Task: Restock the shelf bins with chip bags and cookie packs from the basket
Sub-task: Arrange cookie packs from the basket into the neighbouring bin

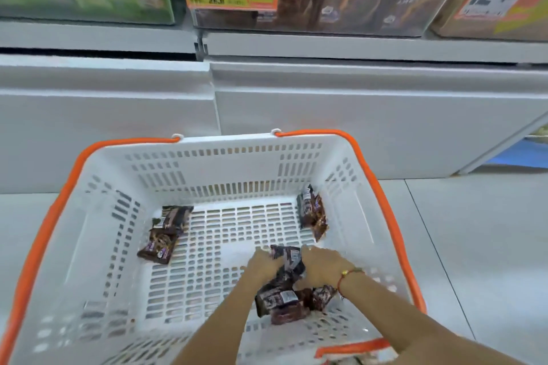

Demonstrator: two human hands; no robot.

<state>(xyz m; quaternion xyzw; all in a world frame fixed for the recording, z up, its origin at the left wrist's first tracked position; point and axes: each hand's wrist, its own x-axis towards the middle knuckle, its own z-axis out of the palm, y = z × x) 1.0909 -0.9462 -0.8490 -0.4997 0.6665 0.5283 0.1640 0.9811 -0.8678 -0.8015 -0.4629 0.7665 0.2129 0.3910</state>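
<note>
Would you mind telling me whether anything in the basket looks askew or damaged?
Nothing looks damaged. The few dark cookie packs lie scattered and tilted across the white basket, one leaning against the far right corner; both hands gather a crumpled cluster.

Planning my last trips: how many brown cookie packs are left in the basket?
About 6: two at back left, one at back right, one gripped between both hands, two below them; more may be hidden.
</note>
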